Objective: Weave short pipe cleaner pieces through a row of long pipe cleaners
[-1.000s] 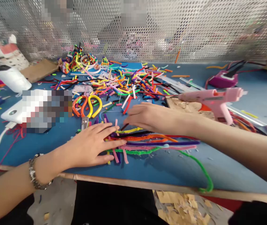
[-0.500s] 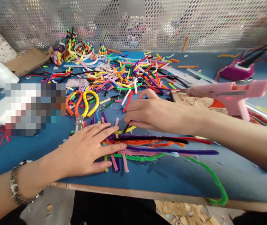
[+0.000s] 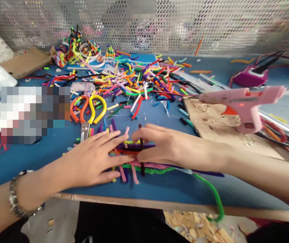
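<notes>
My left hand (image 3: pixel 88 162) lies flat with fingers spread over a woven strip of pipe cleaners, pressing it to the table. Short pink crosspieces (image 3: pixel 135 173) stick out below its fingertips. Just right of them, my right hand (image 3: pixel 171 145) has its thumb and fingers closed on a short dark brown pipe cleaner (image 3: pixel 141 145), which stands crosswise over the long strands. Those strands are purple, orange, pink and green, partly hidden under both hands. The long green pipe cleaner (image 3: pixel 212 189) curls over the table's front edge.
Orange-and-yellow-handled scissors (image 3: pixel 93 109) lie left of centre. A pink glue gun (image 3: pixel 245 104) rests on cardboard (image 3: pixel 205 125) at right. Behind is a heap of cut pipe cleaners (image 3: pixel 134 77) before a perforated metal screen (image 3: pixel 172 30). A purple tool (image 3: pixel 252 76) lies back right.
My right hand has come down toward me and to the right, laying the dark brown pipe cleaner across the long strands. My left hand keeps its place on the weave.
</notes>
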Available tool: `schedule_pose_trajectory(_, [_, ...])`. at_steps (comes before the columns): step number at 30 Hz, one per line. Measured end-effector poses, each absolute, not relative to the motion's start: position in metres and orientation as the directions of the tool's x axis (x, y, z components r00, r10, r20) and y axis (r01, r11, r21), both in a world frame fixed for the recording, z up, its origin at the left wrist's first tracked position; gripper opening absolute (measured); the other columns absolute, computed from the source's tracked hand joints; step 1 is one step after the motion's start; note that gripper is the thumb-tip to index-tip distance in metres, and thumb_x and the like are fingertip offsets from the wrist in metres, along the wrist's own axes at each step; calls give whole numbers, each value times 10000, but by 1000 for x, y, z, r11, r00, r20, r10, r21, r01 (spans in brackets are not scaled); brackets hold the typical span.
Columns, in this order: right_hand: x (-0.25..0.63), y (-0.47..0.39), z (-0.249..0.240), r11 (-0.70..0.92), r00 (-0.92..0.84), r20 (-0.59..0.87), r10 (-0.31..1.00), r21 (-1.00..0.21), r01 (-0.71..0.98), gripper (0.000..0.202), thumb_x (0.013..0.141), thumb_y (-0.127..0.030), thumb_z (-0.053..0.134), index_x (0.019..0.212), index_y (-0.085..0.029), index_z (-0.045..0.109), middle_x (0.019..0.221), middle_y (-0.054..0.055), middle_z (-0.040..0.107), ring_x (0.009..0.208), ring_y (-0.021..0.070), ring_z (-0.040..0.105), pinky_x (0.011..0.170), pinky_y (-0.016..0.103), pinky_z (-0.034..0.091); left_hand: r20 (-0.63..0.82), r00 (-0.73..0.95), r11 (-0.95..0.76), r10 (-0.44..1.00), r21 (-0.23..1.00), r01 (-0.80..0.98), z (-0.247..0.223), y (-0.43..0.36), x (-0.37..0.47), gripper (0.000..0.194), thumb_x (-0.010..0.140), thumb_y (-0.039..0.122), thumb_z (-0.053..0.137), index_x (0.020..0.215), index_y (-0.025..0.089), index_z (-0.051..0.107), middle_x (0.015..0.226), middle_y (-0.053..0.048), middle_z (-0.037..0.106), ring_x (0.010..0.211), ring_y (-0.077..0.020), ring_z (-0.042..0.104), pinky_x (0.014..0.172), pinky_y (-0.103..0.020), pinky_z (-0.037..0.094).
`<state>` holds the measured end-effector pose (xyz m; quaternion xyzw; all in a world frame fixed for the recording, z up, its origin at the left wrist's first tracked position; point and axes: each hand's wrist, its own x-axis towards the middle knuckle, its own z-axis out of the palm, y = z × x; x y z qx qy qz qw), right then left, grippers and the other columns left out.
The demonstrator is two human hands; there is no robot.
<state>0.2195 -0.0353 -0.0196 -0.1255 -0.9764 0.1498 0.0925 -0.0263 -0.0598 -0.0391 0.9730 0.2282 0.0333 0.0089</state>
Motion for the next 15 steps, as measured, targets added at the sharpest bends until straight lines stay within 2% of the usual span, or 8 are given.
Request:
schedule_pose_trajectory(3, [223, -37, -34, 865, -934, 197, 298, -470, 177, 293, 973, -184, 358, 926, -117, 639, 1007, 100, 564, 839, 115, 550, 734, 219, 469, 60, 898, -899, 437, 47, 434, -38, -60, -25, 384, 962, 405, 377, 1281, 271, 545, 1430, -177, 410, 1306, -343, 417, 998, -522, 420])
schedule_pose_trajectory(5, [224, -39, -41, 859, -912, 268, 312, -489, 150, 270, 975, -190, 364, 992, -110, 621, 1034, 98, 583, 903, 109, 578, 785, 204, 476, 60, 903, -905, 426, 38, 424, -37, -60, -24, 375, 957, 394, 401, 1269, 256, 557, 1424, -167, 423, 1297, -325, 431, 1007, -512, 416])
schedule_pose_trajectory(7, [223, -41, -44, 893, -891, 338, 304, -426, 144, 269, 977, -192, 364, 1002, -106, 617, 1039, 98, 607, 948, 115, 587, 818, 207, 475, 59, 910, -912, 410, 21, 410, -36, -60, -24, 372, 952, 387, 419, 1266, 247, 559, 1406, -160, 448, 1279, -311, 453, 1005, -511, 419])
schedule_pose_trajectory(10, [221, -43, -45, 951, -872, 416, 259, -270, 153, 305, 978, -182, 353, 893, -115, 638, 995, 98, 639, 893, 134, 590, 768, 236, 481, 82, 922, -925, 378, -5, 380, -35, -59, -25, 366, 963, 378, 393, 1250, 241, 573, 1358, -164, 501, 1237, -308, 498, 968, -522, 445])
schedule_pose_trajectory(13, [217, -44, -40, 972, -892, 393, 222, -157, 173, 295, 964, -175, 384, 830, -130, 643, 942, 82, 659, 836, 161, 563, 733, 276, 473, 94, 938, -941, 334, -14, 337, -33, -58, -27, 375, 982, 353, 331, 1253, 253, 571, 1333, -166, 527, 1208, -312, 528, 927, -526, 473])
schedule_pose_trajectory(15, [214, -43, -34, 978, -924, 321, 205, -100, 182, 276, 958, -178, 397, 833, -144, 640, 937, 71, 663, 844, 179, 555, 727, 301, 470, 83, 946, -949, 314, -11, 316, -32, -58, -28, 388, 989, 335, 296, 1250, 260, 574, 1336, -170, 524, 1202, -317, 534, 914, -531, 479])
